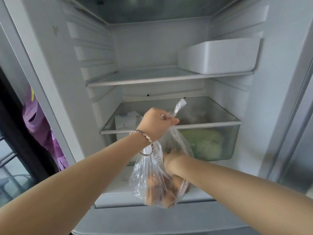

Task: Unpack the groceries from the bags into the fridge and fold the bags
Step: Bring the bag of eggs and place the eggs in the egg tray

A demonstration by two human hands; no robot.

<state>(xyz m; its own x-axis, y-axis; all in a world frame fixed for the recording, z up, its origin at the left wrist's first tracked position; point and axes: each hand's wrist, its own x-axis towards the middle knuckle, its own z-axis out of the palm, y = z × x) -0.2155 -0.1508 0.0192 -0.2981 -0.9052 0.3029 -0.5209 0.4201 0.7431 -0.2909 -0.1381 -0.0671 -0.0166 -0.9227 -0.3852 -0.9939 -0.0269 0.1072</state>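
Your left hand (157, 119) pinches the bunched neck of the thin clear plastic bag (147, 173), which hangs before the front edge of the fridge (271, 82) lower shelf (211, 124), while your right hand (174, 158) is inside, grip hidden; the film looks soft and slippery and the brownish lumps (152, 189) weighty, so cradle the bottom.

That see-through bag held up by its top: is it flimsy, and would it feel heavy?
Probably floppy: the clear plastic bag crumples and hangs from the left hand gripping its gathered top. Likely some weight: rounded orange-brown items sag its bottom. They might shift if it swings.
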